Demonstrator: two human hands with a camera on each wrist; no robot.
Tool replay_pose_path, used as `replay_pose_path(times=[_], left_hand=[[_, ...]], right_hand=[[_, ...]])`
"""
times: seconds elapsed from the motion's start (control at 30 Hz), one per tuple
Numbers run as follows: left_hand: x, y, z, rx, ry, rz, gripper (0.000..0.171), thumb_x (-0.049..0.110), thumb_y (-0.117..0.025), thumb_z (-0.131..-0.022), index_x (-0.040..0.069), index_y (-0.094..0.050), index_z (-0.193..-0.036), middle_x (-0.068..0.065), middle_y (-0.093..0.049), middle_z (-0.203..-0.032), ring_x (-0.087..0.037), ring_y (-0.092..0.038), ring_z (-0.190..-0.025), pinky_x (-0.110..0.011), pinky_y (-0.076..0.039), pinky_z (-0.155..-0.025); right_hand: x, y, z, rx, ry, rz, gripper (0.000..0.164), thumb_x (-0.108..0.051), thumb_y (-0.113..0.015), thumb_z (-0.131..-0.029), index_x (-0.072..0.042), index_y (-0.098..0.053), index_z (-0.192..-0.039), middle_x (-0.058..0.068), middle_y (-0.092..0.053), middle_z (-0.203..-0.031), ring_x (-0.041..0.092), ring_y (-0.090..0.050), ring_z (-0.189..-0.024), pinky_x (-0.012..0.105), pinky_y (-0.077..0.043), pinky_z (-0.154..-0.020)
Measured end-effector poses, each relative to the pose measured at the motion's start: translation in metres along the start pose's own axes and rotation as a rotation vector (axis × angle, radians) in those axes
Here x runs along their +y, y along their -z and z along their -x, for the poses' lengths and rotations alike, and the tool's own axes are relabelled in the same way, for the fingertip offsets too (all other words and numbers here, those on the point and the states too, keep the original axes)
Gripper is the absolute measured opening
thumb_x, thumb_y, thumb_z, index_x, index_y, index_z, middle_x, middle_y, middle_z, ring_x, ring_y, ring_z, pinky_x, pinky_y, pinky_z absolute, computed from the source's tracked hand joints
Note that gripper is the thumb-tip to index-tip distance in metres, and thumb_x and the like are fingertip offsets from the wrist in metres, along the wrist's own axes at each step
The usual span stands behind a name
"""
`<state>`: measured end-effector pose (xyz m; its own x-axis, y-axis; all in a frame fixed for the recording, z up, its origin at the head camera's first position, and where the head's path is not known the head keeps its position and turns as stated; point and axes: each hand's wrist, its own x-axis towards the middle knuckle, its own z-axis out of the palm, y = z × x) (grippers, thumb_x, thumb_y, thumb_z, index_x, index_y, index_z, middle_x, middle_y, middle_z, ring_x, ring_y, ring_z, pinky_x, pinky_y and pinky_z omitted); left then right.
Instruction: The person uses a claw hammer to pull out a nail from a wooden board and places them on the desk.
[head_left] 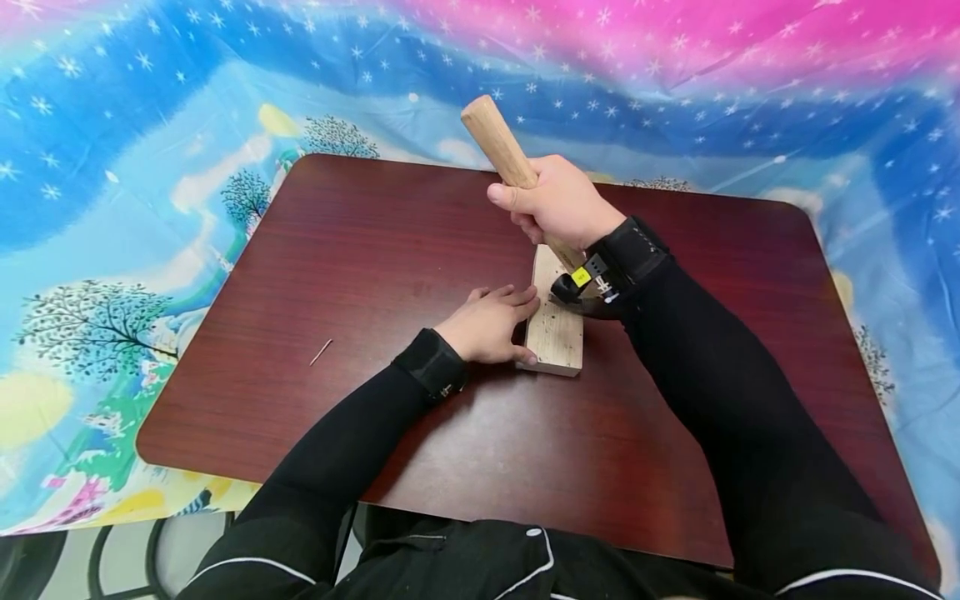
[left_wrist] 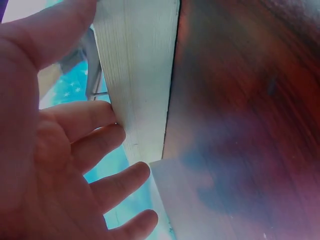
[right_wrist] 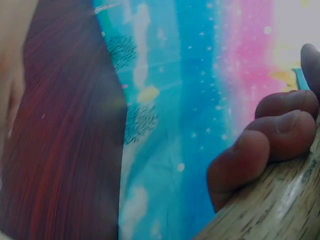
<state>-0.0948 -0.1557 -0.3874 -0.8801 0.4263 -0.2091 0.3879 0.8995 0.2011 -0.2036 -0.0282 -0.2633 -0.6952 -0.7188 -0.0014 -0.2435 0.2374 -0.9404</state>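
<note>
My right hand (head_left: 566,200) grips the wooden handle of a hammer (head_left: 498,142), which tilts up and away to the left. In the right wrist view its curled fingers (right_wrist: 240,160) lie round the handle (right_wrist: 270,210). The dark hammer head is mostly hidden behind the right wrist, over a pale wooden block (head_left: 553,342) with small holes. In the left wrist view, grey metal of the head (left_wrist: 92,60) stands beside a thin nail (left_wrist: 101,94) at the block's face. My left hand (head_left: 491,327), fingers fairly straight and spread, touches the block's left side.
A loose nail (head_left: 321,352) lies on the dark red-brown table (head_left: 375,250), left of the left hand. A patterned blue and pink cloth (head_left: 420,75) hangs behind and around the table. Black bands with small cameras sit on both wrists.
</note>
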Motion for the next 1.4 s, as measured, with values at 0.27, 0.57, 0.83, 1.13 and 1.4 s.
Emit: replay_pose_path(times=[0.27,0.57,0.83,1.13,1.4], left_hand=[[0.008,0.005,-0.003,0.003,0.034,-0.055,0.095,0.070,-0.066,-0.082,0.020,-0.036,-0.157,0.002,-0.027,-0.162,-0.031,-0.029,-0.144,-0.053,-0.024,-0.110],[0.021,0.016,-0.005,-0.057,0.089,-0.144,0.101,0.074,-0.066,-0.078,0.018,-0.035,-0.157,0.002,-0.029,-0.160,-0.024,-0.040,-0.138,-0.048,-0.032,-0.102],[0.018,0.019,-0.003,-0.099,0.109,-0.133,0.100,0.071,-0.066,-0.081,0.018,-0.032,-0.158,0.002,-0.025,-0.161,-0.023,-0.039,-0.139,-0.052,-0.031,-0.105],[0.023,0.018,-0.006,-0.138,0.113,-0.094,0.101,0.069,-0.069,-0.081,0.017,-0.031,-0.158,0.001,-0.022,-0.162,-0.029,-0.037,-0.141,-0.056,-0.027,-0.109],[0.022,0.017,-0.008,-0.145,0.125,-0.099,0.101,0.069,-0.068,-0.082,0.017,-0.029,-0.159,0.002,-0.021,-0.163,-0.025,-0.036,-0.141,-0.056,-0.027,-0.110]], right_hand=[[-0.005,-0.002,0.005,0.059,0.059,-0.090,0.037,-0.031,-0.074,-0.093,0.003,-0.059,-0.088,0.013,-0.048,-0.057,0.024,-0.047,-0.044,0.038,-0.043,-0.046],[0.003,0.012,0.022,0.083,0.167,-0.309,0.034,-0.020,-0.075,-0.092,0.005,-0.057,-0.077,0.014,-0.044,-0.052,0.025,-0.043,-0.042,0.035,-0.039,-0.042],[0.005,0.014,0.028,0.079,0.314,-0.417,0.044,-0.026,-0.081,-0.087,0.008,-0.056,-0.075,0.015,-0.041,-0.052,0.024,-0.040,-0.041,0.037,-0.038,-0.041],[0.019,0.024,0.042,0.131,0.381,-0.515,0.040,-0.015,-0.075,-0.092,0.010,-0.050,-0.073,0.015,-0.040,-0.054,0.024,-0.038,-0.043,0.036,-0.039,-0.041],[0.024,0.032,0.050,0.086,0.473,-0.604,0.048,-0.023,-0.081,-0.086,0.011,-0.049,-0.074,0.014,-0.040,-0.054,0.023,-0.035,-0.044,0.035,-0.036,-0.042]])
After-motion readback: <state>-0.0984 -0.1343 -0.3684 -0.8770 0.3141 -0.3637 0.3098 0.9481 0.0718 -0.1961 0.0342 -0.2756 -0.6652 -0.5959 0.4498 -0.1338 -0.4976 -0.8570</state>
